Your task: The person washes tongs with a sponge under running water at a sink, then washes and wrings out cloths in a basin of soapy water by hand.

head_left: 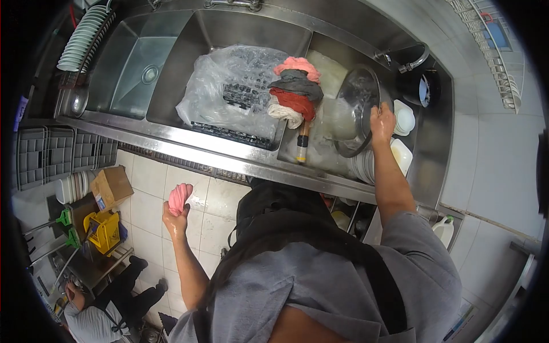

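My left hand (175, 222) is closed around a bunched pink cloth (179, 198), held out over the floor to the left of my body. My right hand (382, 123) grips the rim of a large metal bowl (355, 94), which stands tilted in the right-hand sink (337, 48). Beside the bowl, a row of folded cloths (297, 86) in pink, grey, red and white lies across the sink divider. A handle with black and yellow bands (303, 143) sticks out below them. White plates (361, 166) and white dishes (404, 118) sit near my right hand.
Clear plastic sheeting (229, 74) and a black rack lie in the middle sink. A dish rack with plates (86, 37) stands far left. A faucet (414, 60) and dark pot (426, 90) are at right. Another person (97, 320) is lower left, near a yellow bucket (103, 231).
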`<state>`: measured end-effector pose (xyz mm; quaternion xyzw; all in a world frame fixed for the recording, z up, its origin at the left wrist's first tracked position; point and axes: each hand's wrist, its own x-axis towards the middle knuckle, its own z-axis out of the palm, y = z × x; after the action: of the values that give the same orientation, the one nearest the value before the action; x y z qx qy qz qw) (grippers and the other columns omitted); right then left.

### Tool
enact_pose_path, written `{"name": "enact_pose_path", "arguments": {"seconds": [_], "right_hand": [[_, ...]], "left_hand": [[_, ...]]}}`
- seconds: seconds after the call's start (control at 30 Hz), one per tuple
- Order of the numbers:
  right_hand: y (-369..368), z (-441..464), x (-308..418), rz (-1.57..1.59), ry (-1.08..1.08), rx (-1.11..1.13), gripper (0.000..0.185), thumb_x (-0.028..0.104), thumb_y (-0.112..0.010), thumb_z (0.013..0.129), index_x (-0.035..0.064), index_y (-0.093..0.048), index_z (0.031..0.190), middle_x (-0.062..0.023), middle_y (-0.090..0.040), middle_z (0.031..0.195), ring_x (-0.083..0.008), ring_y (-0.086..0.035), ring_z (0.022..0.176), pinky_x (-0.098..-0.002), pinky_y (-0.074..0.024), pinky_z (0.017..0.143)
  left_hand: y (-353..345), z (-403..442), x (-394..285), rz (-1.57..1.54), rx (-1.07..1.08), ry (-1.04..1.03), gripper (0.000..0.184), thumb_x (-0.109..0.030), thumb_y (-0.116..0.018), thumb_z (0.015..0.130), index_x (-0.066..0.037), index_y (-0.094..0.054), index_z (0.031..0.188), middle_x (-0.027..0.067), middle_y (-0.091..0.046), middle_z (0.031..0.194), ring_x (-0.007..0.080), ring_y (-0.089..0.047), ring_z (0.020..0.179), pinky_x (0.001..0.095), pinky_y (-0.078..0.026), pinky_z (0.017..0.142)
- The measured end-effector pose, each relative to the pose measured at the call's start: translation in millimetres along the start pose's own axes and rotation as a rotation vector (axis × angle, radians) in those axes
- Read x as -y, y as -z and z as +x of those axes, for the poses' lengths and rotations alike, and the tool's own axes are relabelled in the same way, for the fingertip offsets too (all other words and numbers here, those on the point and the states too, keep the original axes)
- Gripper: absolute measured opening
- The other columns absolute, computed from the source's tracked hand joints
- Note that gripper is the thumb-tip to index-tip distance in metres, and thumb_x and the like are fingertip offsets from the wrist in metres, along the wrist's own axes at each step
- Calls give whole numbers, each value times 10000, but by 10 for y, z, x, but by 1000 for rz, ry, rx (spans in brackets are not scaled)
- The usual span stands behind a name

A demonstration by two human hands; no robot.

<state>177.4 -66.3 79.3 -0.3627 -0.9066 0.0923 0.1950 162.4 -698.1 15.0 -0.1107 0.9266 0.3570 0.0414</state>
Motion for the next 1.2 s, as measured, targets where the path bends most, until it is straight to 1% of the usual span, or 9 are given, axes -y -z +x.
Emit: {"name": "enact_pose_path", "arguments": {"seconds": [0.4,0.6,0.73,0.8,0.87,0.97,1.0,1.1,1.2], "right_hand": [[-103,31,-16,10,180,-140,190,179,-589,808,7,-542,741,-243,-615,745,-444,-588,699,-513,-454,626],[-410,-10,-389,518,-483,-490,211,136,-579,790,-62,-546,725,-195,-611,692,-327,-588,624,-434,-449,653],[-935,-215,-642,1002,-908,-290,221,151,-578,808,-68,-552,820,-180,-613,719,-256,-598,567,-395,-483,486],[-1310,-405,-865,991,-940,-434,250,154,-572,838,-92,-536,855,-179,-588,643,-246,-546,401,-339,-473,369],[-1520,-618,-1115,935,-1276,-2,306,192,-584,872,-112,-548,862,-166,-589,612,-249,-569,424,-355,-473,372],[-1601,-843,-1316,598,-1056,368,324,223,-593,889,-101,-581,889,-148,-605,599,-264,-587,435,-371,-481,408],[-1616,-882,-1382,602,-1060,367,324,223,-593,889,-101,-581,889,-148,-605,599,-264,-587,435,-371,-481,408],[-1512,-906,-1540,175,-555,263,280,217,-599,881,-49,-629,965,-148,-660,734,-277,-653,599,-379,-528,587],[-1025,-513,-1427,213,-369,88,254,218,-605,874,16,-653,1021,-137,-674,879,-271,-660,806,-365,-503,781]], "left_hand": [[-99,48,-192,-34,79,-11,379,-100,-798,639,8,-538,892,174,-628,796,280,-580,719,359,-474,701],[-63,23,-319,-34,125,10,386,-110,-792,645,8,-553,925,113,-634,837,196,-560,762,313,-461,717],[-73,16,-610,78,173,-20,388,-118,-800,642,10,-545,904,160,-645,816,251,-597,740,340,-481,709],[-75,48,-767,133,203,-55,396,-123,-803,641,11,-544,909,158,-644,815,242,-598,744,335,-481,709],[-131,105,-965,69,208,-121,401,-114,-804,641,14,-547,923,149,-642,818,221,-599,761,328,-479,707],[-267,199,-1395,-16,241,-166,421,-108,-808,648,17,-548,955,132,-643,861,202,-594,799,313,-474,731],[-338,212,-1605,-13,242,-170,421,-108,-808,648,17,-548,955,132,-643,861,202,-594,799,313,-474,731],[-767,199,-2319,-298,405,-284,470,-121,-824,651,15,-544,1004,112,-639,923,198,-587,841,303,-466,775],[-1381,79,-3126,-326,566,-406,521,-230,-836,650,8,-560,1022,142,-653,929,242,-620,859,344,-483,795]]}}
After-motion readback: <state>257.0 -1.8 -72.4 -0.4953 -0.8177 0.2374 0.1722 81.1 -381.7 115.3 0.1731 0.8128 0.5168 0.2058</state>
